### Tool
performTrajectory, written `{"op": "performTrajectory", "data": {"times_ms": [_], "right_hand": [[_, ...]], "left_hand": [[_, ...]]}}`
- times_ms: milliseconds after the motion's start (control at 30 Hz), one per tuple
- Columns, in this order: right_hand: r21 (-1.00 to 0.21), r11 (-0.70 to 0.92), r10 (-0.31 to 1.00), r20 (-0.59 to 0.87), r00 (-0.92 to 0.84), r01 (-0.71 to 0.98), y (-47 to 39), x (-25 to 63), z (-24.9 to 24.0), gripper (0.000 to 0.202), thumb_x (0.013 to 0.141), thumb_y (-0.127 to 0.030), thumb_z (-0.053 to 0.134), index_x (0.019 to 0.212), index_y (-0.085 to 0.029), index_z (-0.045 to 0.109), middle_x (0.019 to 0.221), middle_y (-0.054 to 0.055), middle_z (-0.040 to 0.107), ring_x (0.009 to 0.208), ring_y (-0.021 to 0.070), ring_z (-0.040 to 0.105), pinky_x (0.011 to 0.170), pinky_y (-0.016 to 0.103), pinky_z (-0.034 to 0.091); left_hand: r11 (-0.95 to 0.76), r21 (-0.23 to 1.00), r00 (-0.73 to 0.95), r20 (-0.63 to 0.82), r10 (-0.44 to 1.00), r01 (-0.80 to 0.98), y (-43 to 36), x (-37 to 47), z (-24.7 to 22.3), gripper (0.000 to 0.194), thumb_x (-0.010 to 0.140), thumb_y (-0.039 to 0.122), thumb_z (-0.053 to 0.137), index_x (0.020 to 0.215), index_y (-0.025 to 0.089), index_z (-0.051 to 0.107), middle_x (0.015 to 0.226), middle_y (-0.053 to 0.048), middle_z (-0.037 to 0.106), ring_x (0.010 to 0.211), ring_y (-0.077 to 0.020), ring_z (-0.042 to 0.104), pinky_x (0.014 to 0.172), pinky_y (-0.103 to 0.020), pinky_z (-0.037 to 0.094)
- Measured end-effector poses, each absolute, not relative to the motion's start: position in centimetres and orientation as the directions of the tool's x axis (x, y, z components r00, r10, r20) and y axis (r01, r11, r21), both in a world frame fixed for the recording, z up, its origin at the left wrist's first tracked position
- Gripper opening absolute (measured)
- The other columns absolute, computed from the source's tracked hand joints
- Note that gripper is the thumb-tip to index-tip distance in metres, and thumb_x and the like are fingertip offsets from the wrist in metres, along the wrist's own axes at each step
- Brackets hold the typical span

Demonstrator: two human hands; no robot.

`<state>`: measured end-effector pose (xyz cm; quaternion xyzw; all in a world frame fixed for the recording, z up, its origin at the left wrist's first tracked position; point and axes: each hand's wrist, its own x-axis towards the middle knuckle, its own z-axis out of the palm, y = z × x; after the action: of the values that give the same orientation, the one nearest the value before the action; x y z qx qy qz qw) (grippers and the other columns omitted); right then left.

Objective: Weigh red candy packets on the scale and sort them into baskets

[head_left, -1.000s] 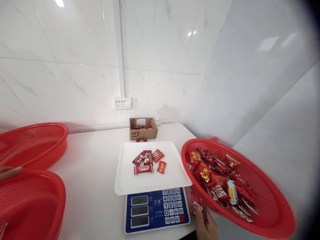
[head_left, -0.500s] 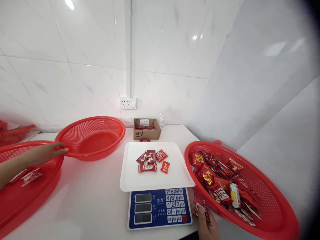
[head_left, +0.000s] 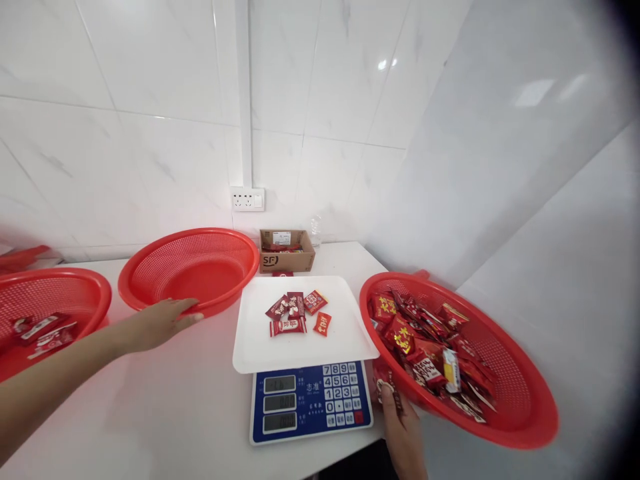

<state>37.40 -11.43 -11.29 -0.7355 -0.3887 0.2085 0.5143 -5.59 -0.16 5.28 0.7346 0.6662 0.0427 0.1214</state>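
My left hand (head_left: pixel 163 325) reaches in from the left with its fingers stretched out. Its fingertips are at the front rim of a bare red plastic basket (head_left: pixel 190 235); whether they touch it I cannot tell. Low on the right, my right hand (head_left: pixel 404 430) pinches a dark red snack packet (head_left: pixel 381 385) between scale and right basket, its lower part hidden by the thumb. A blue and white digital scale (head_left: pixel 311 433) carries a white tray (head_left: pixel 345 347). Several red snack packets (head_left: pixel 295 305) lie on that tray.
At the right, a tilted red basket (head_left: pixel 540 427) holds many wrapped snacks. Another red basket (head_left: pixel 103 300) at the left has a few packets inside. Behind the scale stand a small cardboard box (head_left: pixel 293 261) with packets and a clear plastic item (head_left: pixel 316 230). A socket (head_left: pixel 248 199) is on the wall.
My left hand has moved right, from between the two left baskets to the middle basket's front rim. That basket now sits closer to the cardboard box. My right hand still grips its packet.
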Motion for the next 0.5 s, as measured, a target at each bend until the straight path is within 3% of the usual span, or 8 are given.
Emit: {"op": "performTrajectory", "data": {"times_ms": [67,167,233,333,433,500], "right_hand": [[-0.912,-0.151,0.779,0.128,0.614,0.382,-10.8,37.7,-11.1,0.062,0.069,-0.067,0.049,0.093,-0.015,0.068,0.096,0.012,0.070,0.098,0.0297,0.061,0.082,0.038,0.049],[-0.893,-0.109,0.765,0.205,0.610,0.436,-9.8,37.7,-10.8,0.065,0.069,-0.068,0.047,0.100,-0.014,0.066,0.103,0.013,0.068,0.107,0.0311,0.056,0.091,0.043,0.045],[-0.879,-0.092,0.767,0.237,0.596,0.468,-9.3,37.6,-10.7,0.063,0.069,-0.067,0.048,0.100,-0.015,0.066,0.106,0.013,0.067,0.111,0.0317,0.054,0.096,0.046,0.040],[-0.879,-0.078,0.793,0.231,0.563,0.471,-8.9,37.3,-10.9,0.062,0.071,-0.065,0.047,0.100,-0.014,0.066,0.107,0.013,0.066,0.113,0.0311,0.052,0.100,0.047,0.036],[-0.886,-0.066,0.796,0.231,0.560,0.460,-9.0,37.3,-11.2,0.059,0.072,-0.064,0.048,0.100,-0.015,0.067,0.106,0.012,0.067,0.114,0.0299,0.052,0.101,0.046,0.036],[-0.882,-0.045,0.789,0.256,0.558,0.468,-9.2,37.4,-11.3,0.056,0.071,-0.062,0.051,0.100,-0.017,0.067,0.106,0.010,0.067,0.114,0.0296,0.052,0.100,0.045,0.038]], "left_hand": [[-0.094,0.140,0.116,-0.165,0.979,0.986,-0.7,-3.6,6.0,0.060,0.084,0.055,0.038,0.131,0.019,0.044,0.125,-0.014,0.057,0.106,-0.0322,0.057,0.079,-0.043,0.047],[-0.160,-0.011,0.158,-0.093,0.983,0.987,-1.1,0.0,6.7,0.056,0.085,0.048,0.036,0.134,0.020,0.041,0.128,-0.016,0.054,0.108,-0.0382,0.055,0.070,-0.048,0.049],[-0.298,0.034,0.299,-0.060,0.952,0.954,-0.8,2.3,6.7,0.054,0.087,0.047,0.035,0.134,0.022,0.042,0.135,-0.013,0.048,0.120,-0.0345,0.046,0.080,-0.047,0.048],[-0.504,0.199,0.524,-0.056,0.850,0.840,0.1,5.5,5.8,0.060,0.086,0.054,0.038,0.138,0.024,0.034,0.147,-0.009,0.032,0.135,-0.0277,0.026,0.101,-0.044,0.034],[-0.578,0.313,0.628,-0.083,0.774,0.754,1.4,8.4,4.2,0.077,0.081,0.056,0.046,0.144,0.022,0.018,0.152,-0.010,0.015,0.139,-0.0268,0.009,0.108,-0.045,0.022],[-0.584,0.343,0.648,-0.103,0.755,0.736,2.2,10.0,3.2,0.088,0.078,0.055,0.052,0.145,0.017,0.010,0.152,-0.013,0.012,0.139,-0.0281,0.006,0.110,-0.046,0.018]]}}
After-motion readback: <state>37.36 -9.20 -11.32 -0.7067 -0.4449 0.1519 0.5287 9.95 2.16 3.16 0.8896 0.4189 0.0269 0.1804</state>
